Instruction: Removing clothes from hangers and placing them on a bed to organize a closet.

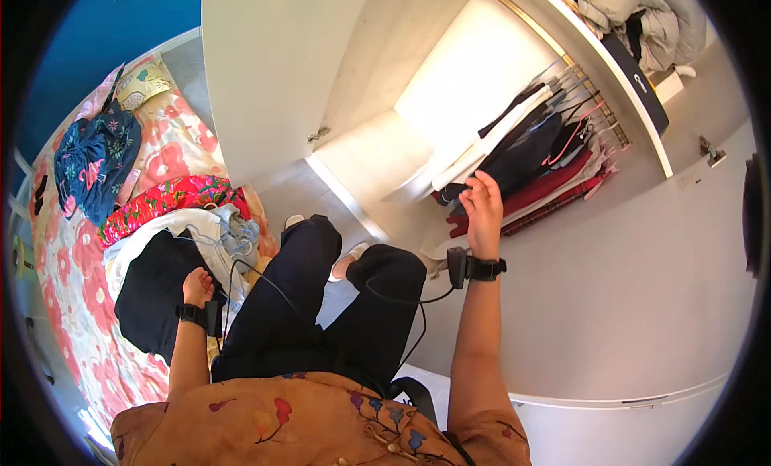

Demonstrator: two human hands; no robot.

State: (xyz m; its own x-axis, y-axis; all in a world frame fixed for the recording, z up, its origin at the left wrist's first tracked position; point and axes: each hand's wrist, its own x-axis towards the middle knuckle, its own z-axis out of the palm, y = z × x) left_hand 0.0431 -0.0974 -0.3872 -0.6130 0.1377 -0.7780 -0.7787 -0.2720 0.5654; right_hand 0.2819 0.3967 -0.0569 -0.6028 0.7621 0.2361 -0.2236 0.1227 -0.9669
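Observation:
My right hand (483, 207) is raised in front of the clothes on hangers (530, 147) in a lit wardrobe (385, 135). Its fingers are slightly spread with nothing between them. Dark, white and red garments hang there, with a pink hanger (569, 138) among them. My left hand (198, 287) is low over a black garment (156, 291) on the bed. Its fingers are curled; whether they grip the cloth cannot be seen. Behind the black garment lie a white garment (141, 244) and several pale blue hangers (238, 234) in a tangle.
On the floral bedsheet (96, 285) are a red floral cloth (162, 201), a dark blue printed garment (99, 159) and a yellow pillow (144, 83). Wardrobe doors stand open at left (265, 74) and right (614, 297). A black box (638, 83) and grey bedding (656, 26) fill a shelf. Black cables (421, 300) trail from both wrists.

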